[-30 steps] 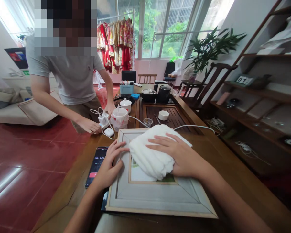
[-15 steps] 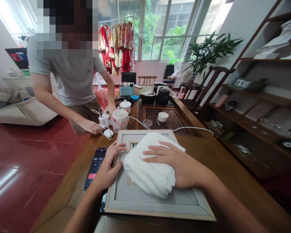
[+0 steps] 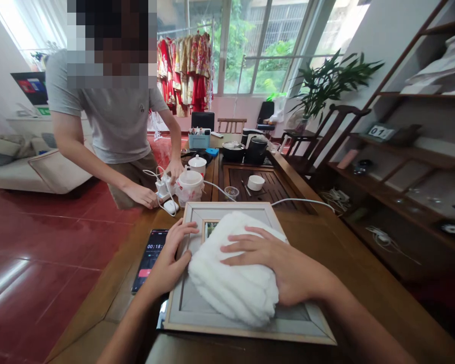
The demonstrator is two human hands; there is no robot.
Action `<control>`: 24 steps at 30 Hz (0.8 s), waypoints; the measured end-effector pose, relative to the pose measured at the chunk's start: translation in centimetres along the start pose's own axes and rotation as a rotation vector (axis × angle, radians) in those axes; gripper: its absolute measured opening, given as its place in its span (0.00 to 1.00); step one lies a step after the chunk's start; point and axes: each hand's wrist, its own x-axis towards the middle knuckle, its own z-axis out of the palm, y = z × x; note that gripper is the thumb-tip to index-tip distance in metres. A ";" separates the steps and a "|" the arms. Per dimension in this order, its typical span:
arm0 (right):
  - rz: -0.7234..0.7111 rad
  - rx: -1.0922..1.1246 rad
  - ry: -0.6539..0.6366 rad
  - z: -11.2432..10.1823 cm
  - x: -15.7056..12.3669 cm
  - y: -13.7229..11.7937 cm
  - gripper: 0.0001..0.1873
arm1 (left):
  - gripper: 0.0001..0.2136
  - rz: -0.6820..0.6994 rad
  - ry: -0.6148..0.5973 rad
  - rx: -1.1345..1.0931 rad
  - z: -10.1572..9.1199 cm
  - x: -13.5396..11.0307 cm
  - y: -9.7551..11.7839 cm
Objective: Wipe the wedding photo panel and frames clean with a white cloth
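Note:
In front of me a picture frame with a wide grey face and pale wooden edges lies flat on the wooden table. A bunched white towel covers most of its middle; a bit of the picture shows past the towel. My right hand bears down on the towel and holds it against the frame, fingers spread over the cloth, thumb hidden. Along the frame's left edge rests my left hand, thumb and fingers apart on the border. Just left of that hand lies a phone with a running timer.
Across the table's left corner, a person in a grey shirt has both hands near a white power strip and cables. A plastic-wrapped cup, lidded cup and tea tray with a white bowl stand beyond the frame.
My right hand has slid the towel slightly toward me across the frame. My left hand stays at the left edge. The view has shifted a little.

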 end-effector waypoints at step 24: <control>0.196 -0.114 0.149 0.3 0.1 1.6 0.35 | 0.18 0.001 -0.003 0.002 0.0 -0.1 -0.1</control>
